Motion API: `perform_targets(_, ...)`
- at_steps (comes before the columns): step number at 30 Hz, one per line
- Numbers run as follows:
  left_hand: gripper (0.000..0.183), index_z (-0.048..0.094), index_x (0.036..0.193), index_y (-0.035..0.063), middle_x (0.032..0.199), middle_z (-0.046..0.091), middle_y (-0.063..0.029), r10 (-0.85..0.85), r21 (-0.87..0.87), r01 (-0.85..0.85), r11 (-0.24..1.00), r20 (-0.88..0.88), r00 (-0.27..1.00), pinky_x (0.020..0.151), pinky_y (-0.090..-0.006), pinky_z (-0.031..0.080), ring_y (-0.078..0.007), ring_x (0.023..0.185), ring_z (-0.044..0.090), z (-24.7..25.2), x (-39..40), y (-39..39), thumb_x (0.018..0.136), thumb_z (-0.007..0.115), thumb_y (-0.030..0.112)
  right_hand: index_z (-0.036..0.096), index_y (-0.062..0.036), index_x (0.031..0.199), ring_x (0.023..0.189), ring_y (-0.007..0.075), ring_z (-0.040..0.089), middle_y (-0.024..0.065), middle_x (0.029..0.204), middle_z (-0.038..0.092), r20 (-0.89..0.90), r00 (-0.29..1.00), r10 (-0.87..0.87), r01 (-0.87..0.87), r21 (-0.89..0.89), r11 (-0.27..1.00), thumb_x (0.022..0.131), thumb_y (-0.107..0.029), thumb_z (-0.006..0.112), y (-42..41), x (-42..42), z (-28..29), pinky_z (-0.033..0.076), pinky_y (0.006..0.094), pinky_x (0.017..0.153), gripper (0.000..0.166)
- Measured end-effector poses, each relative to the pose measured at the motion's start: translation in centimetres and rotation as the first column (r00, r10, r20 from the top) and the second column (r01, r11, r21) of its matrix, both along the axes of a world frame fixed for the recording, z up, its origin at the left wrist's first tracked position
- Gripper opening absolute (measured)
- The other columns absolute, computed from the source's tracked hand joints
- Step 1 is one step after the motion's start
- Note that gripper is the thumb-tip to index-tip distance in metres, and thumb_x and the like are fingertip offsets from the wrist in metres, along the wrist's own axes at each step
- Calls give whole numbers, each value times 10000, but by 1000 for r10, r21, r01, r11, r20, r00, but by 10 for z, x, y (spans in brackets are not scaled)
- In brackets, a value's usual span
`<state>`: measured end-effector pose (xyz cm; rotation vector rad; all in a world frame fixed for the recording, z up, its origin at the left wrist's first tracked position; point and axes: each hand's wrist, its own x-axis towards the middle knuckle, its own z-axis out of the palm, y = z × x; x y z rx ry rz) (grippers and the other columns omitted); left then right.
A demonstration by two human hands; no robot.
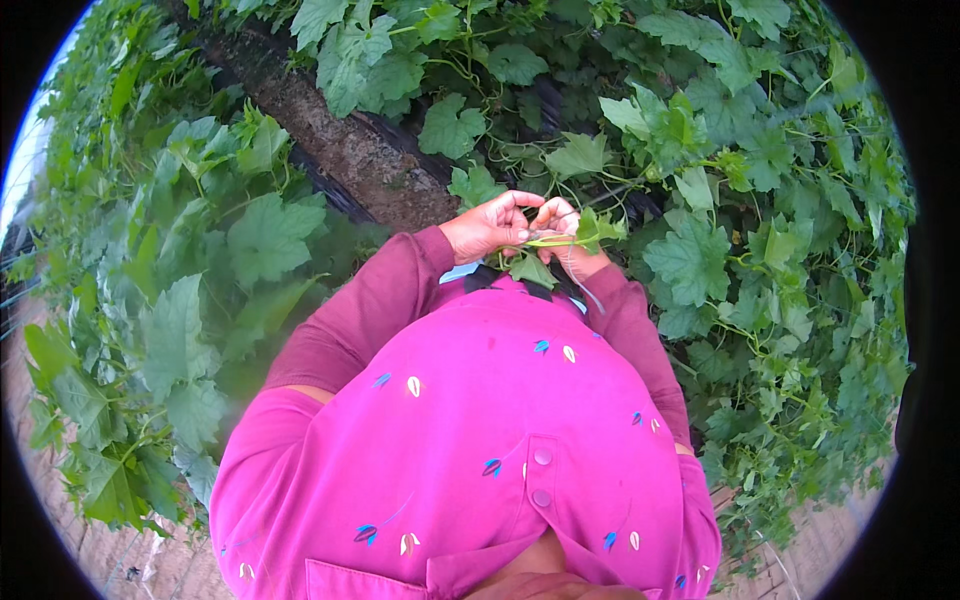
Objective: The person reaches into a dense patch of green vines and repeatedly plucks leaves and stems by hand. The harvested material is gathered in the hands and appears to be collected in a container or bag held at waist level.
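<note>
My left hand (487, 225) pinches a green vine stem (553, 242) between thumb and fingertips, in front of my waist. Close against it, my right hand (568, 238) has its fingers curled at the same stem, partly behind it. A thin pale string (585, 287) hangs from between the hands toward my right forearm. At the stem's right end a young lobed leaf (598, 229) covers part of my right hand. Another leaf (532, 271) droops just below the fingers. Exactly how the string passes around the stem is hidden by my fingertips.
Dense leafy vines (697, 262) stand close on the right, and more foliage (270, 236) rises on the left. Between them runs a strip of bare soil (352, 157) edged with black plastic film (330, 184). A taut line (611, 195) crosses beyond my right hand.
</note>
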<state>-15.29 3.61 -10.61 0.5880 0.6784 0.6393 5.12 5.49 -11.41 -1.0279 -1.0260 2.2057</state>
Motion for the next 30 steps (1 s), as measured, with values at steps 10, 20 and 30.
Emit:
perform_targets(10, 309, 552, 1172, 80, 918, 576, 24, 90, 230, -20, 973, -294, 952, 704, -236, 487, -59, 796, 530, -23, 11, -3, 878, 647, 81, 519, -84, 868, 555, 75, 476, -27, 727, 547, 439, 892, -107, 110, 18, 994, 846, -72, 646, -1, 41, -21, 401, 212, 511, 129)
perform_targets(20, 229, 483, 1194, 70, 937, 549, 8, 337, 334, -249, 909, -241, 910, 655, -242, 487, -72, 779, 544, -4, 7, 3, 970, 490, 118, 615, -10, 1088, 781, 102, 619, 68, 1018, 651, 262, 951, 162, -244, 320, 916, 944, -148, 546, 31, -13, 122, 505, 231, 696, 211)
perform_targets(30, 200, 602, 1099, 50, 991, 530, -9, 226, 784, 249, 568, -440, 869, 798, -239, 461, -94, 902, 542, 44, -22, 19, 912, 544, 9, 534, -27, 1104, 875, 224, 676, 161, 1145, 613, -66, 983, -173, 183, 214, 959, 970, -223, 514, 73, 7, 180, 552, 299, 723, 239)
